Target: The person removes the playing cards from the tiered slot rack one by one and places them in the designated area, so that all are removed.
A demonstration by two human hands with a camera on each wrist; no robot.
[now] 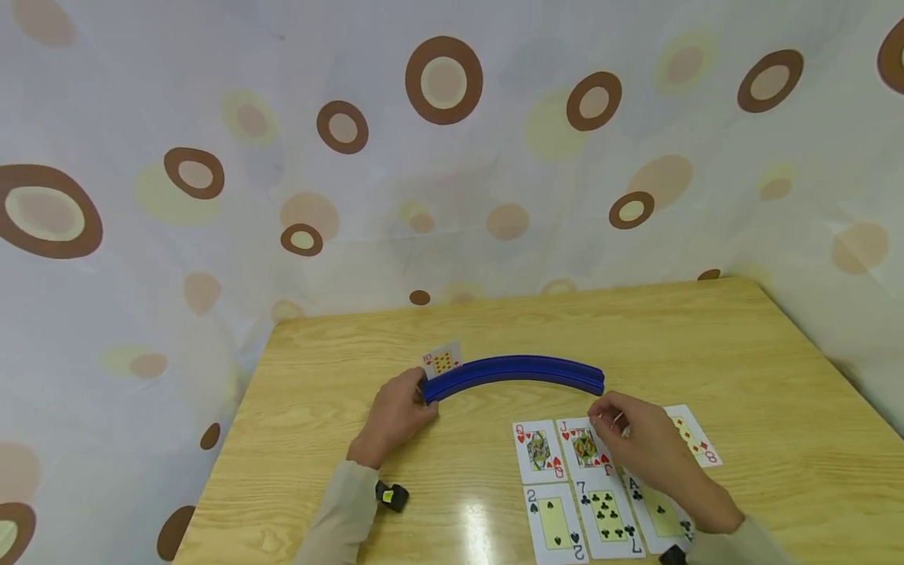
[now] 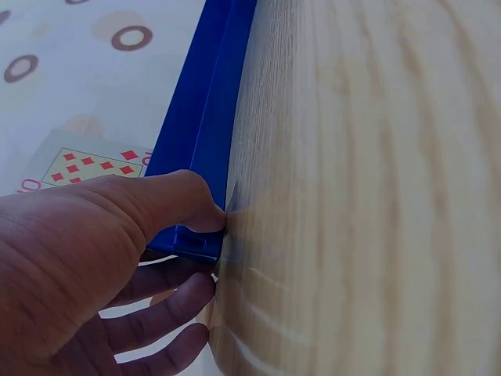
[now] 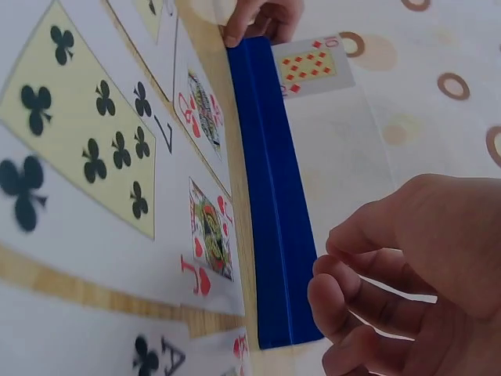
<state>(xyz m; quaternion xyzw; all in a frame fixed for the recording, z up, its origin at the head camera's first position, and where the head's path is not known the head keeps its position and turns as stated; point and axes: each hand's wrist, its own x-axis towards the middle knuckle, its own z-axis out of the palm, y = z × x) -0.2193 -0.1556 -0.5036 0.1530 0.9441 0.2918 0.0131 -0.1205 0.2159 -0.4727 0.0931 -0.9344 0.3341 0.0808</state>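
A blue curved card holder (image 1: pixel 519 367) lies on the table, and my left hand (image 1: pixel 398 412) grips its left end between thumb and fingers. One card, the ten of diamonds (image 1: pixel 442 361), stands upright in the holder close to that hand. My right hand (image 1: pixel 650 447) hovers over the laid-out cards near the holder's right end. Its fingers are loosely bent, and the right wrist view shows nothing between them. Below its fingertips lies the jack of hearts (image 1: pixel 585 449), beside the queen of hearts (image 1: pixel 538 452). Part of the eight of diamonds (image 1: pixel 699 438) is hidden behind the right hand.
Closer to me lie the two of spades (image 1: pixel 555 524), the seven of clubs (image 1: pixel 609 518) and the ace of clubs (image 1: pixel 660 514), face up. A patterned cloth (image 1: pixel 381 188) hangs behind the wooden table (image 1: pixel 304 377). A small black-and-yellow device (image 1: pixel 391 497) sits at the left wrist.
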